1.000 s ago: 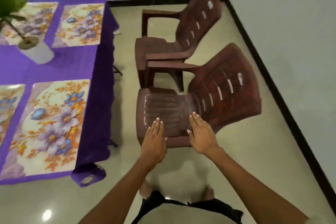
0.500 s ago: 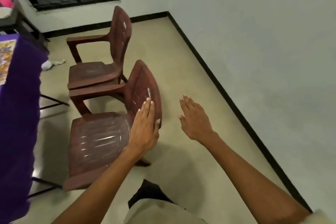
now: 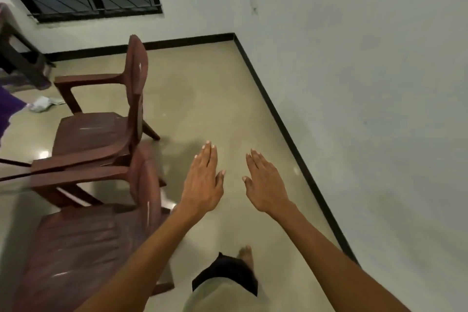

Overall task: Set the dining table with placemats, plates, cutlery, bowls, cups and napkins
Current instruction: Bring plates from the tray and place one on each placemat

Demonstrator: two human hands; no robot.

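Purple cloth (image 3: 10, 109) at the far left edge is the only sign of the dining table; its top is out of view, and no plates, cutlery, bowls, cups or napkins show anywhere. Where they are kept I cannot tell.

Next rightward: two brown plastic chairs, the far chair (image 3: 101, 119) and the near chair (image 3: 83, 243), both side-on, backs toward the open floor. A scrap of white cloth or paper (image 3: 43, 104) lies on the floor beyond them.

Centre: my left hand (image 3: 202, 182) and right hand (image 3: 266, 185), both arms stretched forward, palms down, fingers straight and close together, thumbs toward each other. Neither holds or touches anything; they hover over bare tile, just right of the near chair's back.

Right: plain wall (image 3: 367, 109) with black skirting.

Handling judgement: plates and bowls are likely rigid, breakable and smooth, so support them from under the rim with both hands. Cutlery is best pinched mid-handle. Napkins are limp; lift by a folded edge.
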